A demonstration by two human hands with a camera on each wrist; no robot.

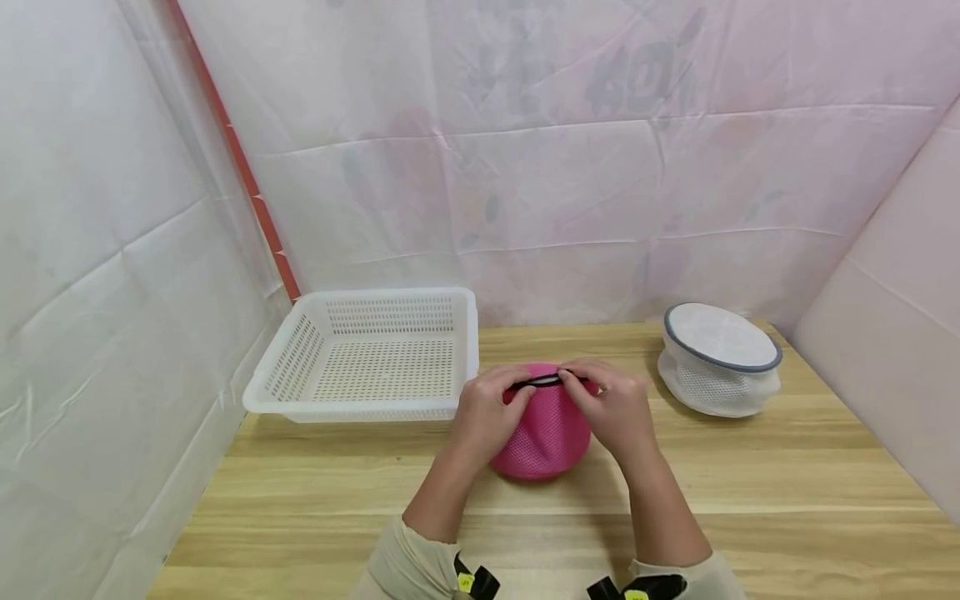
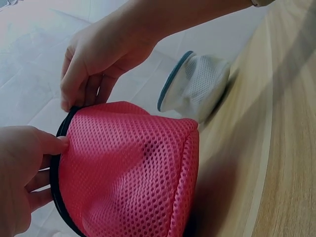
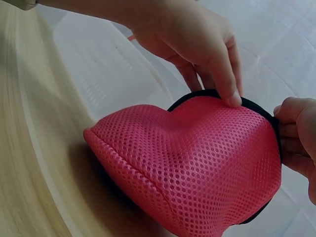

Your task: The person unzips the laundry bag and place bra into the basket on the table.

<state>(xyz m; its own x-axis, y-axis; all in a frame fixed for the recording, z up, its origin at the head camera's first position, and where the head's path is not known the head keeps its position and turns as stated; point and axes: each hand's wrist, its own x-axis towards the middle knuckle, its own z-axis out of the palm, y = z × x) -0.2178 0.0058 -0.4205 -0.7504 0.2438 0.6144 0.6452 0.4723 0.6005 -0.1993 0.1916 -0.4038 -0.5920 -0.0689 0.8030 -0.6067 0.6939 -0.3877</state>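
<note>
A pink mesh laundry bag (image 1: 543,442) with a black-edged rim stands on the wooden table. My left hand (image 1: 480,412) pinches the black rim (image 2: 56,182) on the left side, thumb over the mesh in the left wrist view. On the right side of the same rim, my right hand (image 1: 621,408) pinches it between thumb and fingers. A sliver of white shows at the top between the two hands. The pink side wall is dented inward in the right wrist view, and both wrist views show the bag's lower seam. What the bag contains is hidden.
Back left on the table (image 1: 315,508) is a white plastic basket (image 1: 300,408) with slotted walls. A white mesh bag (image 1: 712,392) with a grey-blue rim stands at the back right. White sheeting (image 1: 555,192) hangs behind and along both sides.
</note>
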